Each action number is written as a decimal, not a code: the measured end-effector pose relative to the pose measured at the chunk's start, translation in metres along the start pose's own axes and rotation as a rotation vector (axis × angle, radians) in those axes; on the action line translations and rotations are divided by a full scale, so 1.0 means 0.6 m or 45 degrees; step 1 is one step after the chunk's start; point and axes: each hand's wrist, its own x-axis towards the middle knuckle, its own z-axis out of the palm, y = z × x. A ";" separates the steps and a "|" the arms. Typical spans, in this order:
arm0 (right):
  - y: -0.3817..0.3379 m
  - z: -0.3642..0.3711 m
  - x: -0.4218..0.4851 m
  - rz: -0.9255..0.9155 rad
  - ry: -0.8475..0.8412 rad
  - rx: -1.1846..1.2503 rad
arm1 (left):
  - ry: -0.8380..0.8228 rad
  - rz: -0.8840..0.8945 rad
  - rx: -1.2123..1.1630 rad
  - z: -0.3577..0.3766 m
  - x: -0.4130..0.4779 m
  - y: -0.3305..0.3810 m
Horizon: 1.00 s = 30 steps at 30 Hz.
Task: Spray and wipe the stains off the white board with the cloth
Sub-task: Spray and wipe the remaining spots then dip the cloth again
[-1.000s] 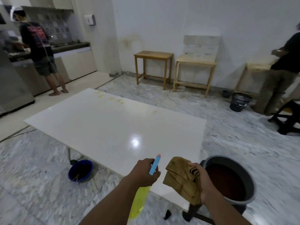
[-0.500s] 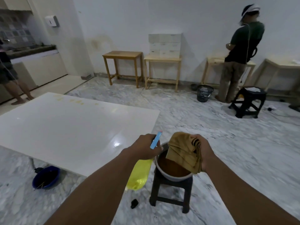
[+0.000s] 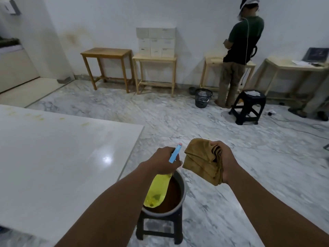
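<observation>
Within 1 s the view has been swung right; the white board [image 3: 53, 157] now lies at the left, its far-edge stains [image 3: 38, 117] unwiped. The spray bottle [image 3: 156, 191], hanging over the bucket [image 3: 160, 213], is gripped by the left hand [image 3: 163, 160], the cloth [image 3: 201, 161] by the right hand [image 3: 223, 157]; spraying is judged not started.

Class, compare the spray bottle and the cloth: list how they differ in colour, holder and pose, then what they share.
The spray bottle is translucent yellow with a blue head; the cloth is mustard brown. The left hand grips the spray bottle; the right hand grips the cloth. The spray bottle hangs down before the basin; the cloth is bunched in folds. Both are held clear of the white board.
</observation>
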 end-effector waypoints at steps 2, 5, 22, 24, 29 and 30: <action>-0.033 -0.017 0.038 0.014 0.030 -0.022 | 0.001 -0.021 0.010 0.009 0.056 0.007; -0.075 -0.053 0.090 0.027 0.084 -0.022 | -0.013 -0.034 0.040 0.019 0.131 0.018; -0.401 -0.183 0.417 0.122 -0.113 -0.258 | 0.188 -0.205 0.002 0.051 0.517 0.156; -0.441 -0.180 0.456 0.142 -0.184 -0.283 | 0.213 -0.240 -0.011 0.045 0.548 0.167; -0.483 -0.150 0.556 0.198 -0.270 -0.338 | 0.317 -0.391 -0.094 0.019 0.598 0.146; -0.485 -0.141 0.571 0.223 -0.285 -0.367 | 0.334 -0.421 -0.101 0.014 0.605 0.137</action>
